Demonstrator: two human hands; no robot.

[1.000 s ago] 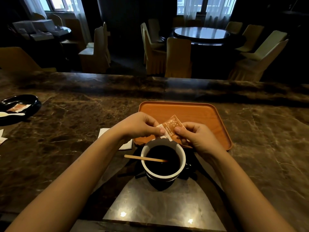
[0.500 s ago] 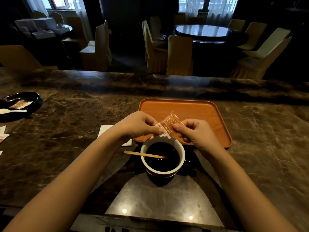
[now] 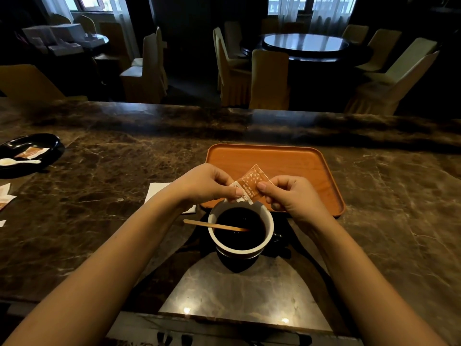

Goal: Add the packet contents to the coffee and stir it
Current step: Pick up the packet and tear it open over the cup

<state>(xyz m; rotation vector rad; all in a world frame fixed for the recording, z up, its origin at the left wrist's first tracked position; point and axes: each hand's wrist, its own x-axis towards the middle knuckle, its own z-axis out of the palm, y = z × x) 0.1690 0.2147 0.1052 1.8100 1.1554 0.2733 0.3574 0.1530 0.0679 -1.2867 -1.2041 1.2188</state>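
A small orange packet (image 3: 250, 184) with white stars is pinched between both hands just above the far rim of a cup (image 3: 268, 233). My left hand (image 3: 204, 183) grips its lower left corner; my right hand (image 3: 290, 196) grips its right side. The cup is dark outside and white inside, filled with black coffee (image 3: 239, 229). A wooden stir stick (image 3: 214, 226) leans in the coffee, its free end pointing left over the rim. The cup sits on a dark saucer on the marble counter (image 3: 112, 208).
An orange tray (image 3: 287, 161) lies just behind the cup. A white napkin (image 3: 156, 192) lies to the left under my wrist. Far left stands a black dish (image 3: 37, 143) holding a packet and a white spoon (image 3: 17, 161). Torn paper bits (image 3: 5, 198) lie at the left edge.
The hands and packet have stayed over the cup's far rim; the fingers have shifted slightly on the packet. The view has tilted a little.
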